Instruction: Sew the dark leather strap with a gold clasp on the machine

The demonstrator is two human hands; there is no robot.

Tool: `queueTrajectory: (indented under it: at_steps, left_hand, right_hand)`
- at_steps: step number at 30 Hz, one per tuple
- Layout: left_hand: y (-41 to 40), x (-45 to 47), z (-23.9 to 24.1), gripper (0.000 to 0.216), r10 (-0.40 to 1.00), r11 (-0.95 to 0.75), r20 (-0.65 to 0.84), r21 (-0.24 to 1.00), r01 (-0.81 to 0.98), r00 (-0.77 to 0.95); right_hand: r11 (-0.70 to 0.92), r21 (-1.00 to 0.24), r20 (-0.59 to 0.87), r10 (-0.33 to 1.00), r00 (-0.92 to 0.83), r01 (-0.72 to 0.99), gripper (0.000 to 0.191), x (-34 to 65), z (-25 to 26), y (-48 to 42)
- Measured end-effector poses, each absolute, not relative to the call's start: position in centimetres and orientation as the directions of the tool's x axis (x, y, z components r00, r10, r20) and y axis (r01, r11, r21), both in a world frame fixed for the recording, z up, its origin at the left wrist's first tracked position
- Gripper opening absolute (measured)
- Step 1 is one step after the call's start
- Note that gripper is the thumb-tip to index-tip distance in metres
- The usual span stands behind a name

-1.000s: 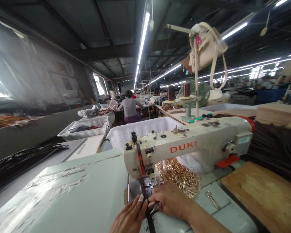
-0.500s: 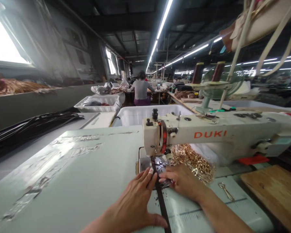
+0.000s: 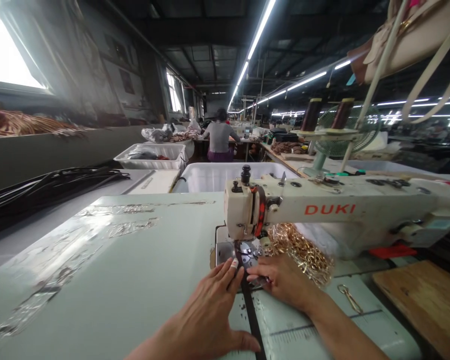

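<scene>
A narrow dark strap (image 3: pixel 249 305) runs from the table's near edge up under the needle of a cream DUKI sewing machine (image 3: pixel 322 210). My left hand (image 3: pixel 210 312) lies flat on the table with fingers stretched out along the strap's left side, fingertips near the presser foot. My right hand (image 3: pixel 281 277) rests on the strap's right side, fingers curled and pressed together at the strap just before the needle plate. A bag of gold metal rings (image 3: pixel 303 250) sits right behind my right hand.
A loose metal clasp (image 3: pixel 350 295) lies right of my forearm, beside a wooden board (image 3: pixel 423 300). White bins (image 3: pixel 210 177) stand behind the table. Black straps (image 3: pixel 48 187) pile at left. A person sits at a far station. Thread cones and a fan stand behind the machine.
The view has tilted down and leftward from a second ago. My left hand has slid forward along the strap toward the needle; over the last half second both hands barely move.
</scene>
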State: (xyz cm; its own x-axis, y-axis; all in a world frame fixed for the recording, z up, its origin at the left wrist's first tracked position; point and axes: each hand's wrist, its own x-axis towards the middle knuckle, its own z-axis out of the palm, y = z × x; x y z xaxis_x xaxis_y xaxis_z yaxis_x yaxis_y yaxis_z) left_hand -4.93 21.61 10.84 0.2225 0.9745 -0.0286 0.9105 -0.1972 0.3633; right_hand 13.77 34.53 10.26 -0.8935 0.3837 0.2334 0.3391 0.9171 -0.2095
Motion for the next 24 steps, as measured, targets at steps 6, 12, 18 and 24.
queueTrajectory:
  at_steps: [6,12,18,24]
  left_hand:
    - [21.6,-5.0,10.4,0.12,0.973,-0.207,-0.024,0.346,0.915,0.229]
    - [21.7,-4.6,11.4,0.12,0.971,-0.198,-0.074,0.295,0.935,0.229]
    - [21.9,-4.4,11.9,0.118,0.968,-0.213,-0.079,0.247,0.945,0.238]
    - [21.8,-4.5,11.8,0.118,0.969,-0.217,-0.072,0.219,0.951,0.238]
  right_hand:
    - [0.92,-0.202,0.237,0.379,-0.895,0.336,0.023,13.8,10.1,34.6]
    - [0.919,-0.2,0.225,0.38,-0.897,0.339,0.024,13.8,10.5,34.4]
    - [0.919,-0.2,0.223,0.379,-0.898,0.339,0.024,13.7,10.5,34.4]
    - [0.92,-0.199,0.237,0.378,-0.895,0.336,0.026,13.7,10.4,34.4]
